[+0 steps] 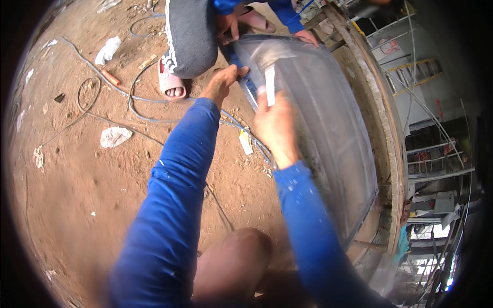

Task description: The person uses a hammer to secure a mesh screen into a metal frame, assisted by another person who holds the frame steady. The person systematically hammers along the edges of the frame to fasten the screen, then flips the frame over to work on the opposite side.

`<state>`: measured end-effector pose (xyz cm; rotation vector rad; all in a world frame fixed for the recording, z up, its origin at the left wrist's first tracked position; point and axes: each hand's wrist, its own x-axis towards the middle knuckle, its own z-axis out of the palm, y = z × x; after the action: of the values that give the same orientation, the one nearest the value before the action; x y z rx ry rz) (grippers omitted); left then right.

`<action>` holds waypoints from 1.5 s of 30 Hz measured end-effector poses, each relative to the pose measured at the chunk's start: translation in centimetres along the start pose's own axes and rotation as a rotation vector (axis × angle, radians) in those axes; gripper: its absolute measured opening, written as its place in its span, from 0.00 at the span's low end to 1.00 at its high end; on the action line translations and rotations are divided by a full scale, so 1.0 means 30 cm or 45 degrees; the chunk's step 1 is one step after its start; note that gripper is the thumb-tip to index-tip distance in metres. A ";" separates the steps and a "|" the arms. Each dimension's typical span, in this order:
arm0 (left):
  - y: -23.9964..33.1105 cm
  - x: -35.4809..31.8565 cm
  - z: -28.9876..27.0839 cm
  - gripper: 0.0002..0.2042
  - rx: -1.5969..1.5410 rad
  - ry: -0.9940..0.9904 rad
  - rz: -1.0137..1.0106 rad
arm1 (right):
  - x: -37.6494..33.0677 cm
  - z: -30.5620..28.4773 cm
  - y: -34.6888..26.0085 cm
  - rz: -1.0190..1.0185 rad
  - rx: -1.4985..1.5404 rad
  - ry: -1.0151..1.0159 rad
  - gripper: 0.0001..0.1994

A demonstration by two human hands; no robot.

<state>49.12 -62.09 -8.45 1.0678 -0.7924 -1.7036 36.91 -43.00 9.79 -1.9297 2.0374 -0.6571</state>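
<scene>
A large grey, glossy, see-through panel (pixel 336 128) with a dark, partly blue rim slants across the middle right. My left hand (pixel 222 82) is closed at its near-left rim, fingers bent against the blue edging (pixel 249 85); exactly what they pinch is hard to see. Over the panel's left part, my right hand (pixel 277 126) is closed round a flat white strip (pixel 270 84) that sticks up from the fist. Motion blurs this hand, so the strip's kind cannot be made out. At the far end, a co-worker's hand (pixel 307 37) rests on the panel's edge.
The co-worker's grey-trousered leg (pixel 192 41) and pink sandal (pixel 171 81) stand beside my left hand. Hoses and cables (pixel 141 119) snake over the dirt floor (pixel 97 195), among white scraps (pixel 115 137) and an orange piece (pixel 110 77). A wooden beam (pixel 393 154) runs along the right.
</scene>
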 end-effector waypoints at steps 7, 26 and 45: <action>-0.009 0.090 0.029 0.28 0.085 0.127 -0.184 | 0.016 -0.030 0.000 -0.178 -0.062 0.293 0.30; 0.026 -0.001 0.127 0.35 0.304 0.548 -0.035 | -0.054 -0.194 0.061 0.318 -0.177 -0.429 0.25; -0.087 0.322 0.096 0.19 1.513 1.426 0.726 | 0.549 -0.010 0.052 -0.282 0.261 -0.207 0.29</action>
<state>43.81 -70.13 -12.43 1.9889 -1.1340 0.1280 34.01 -59.24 11.23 -2.0298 1.6096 -0.7020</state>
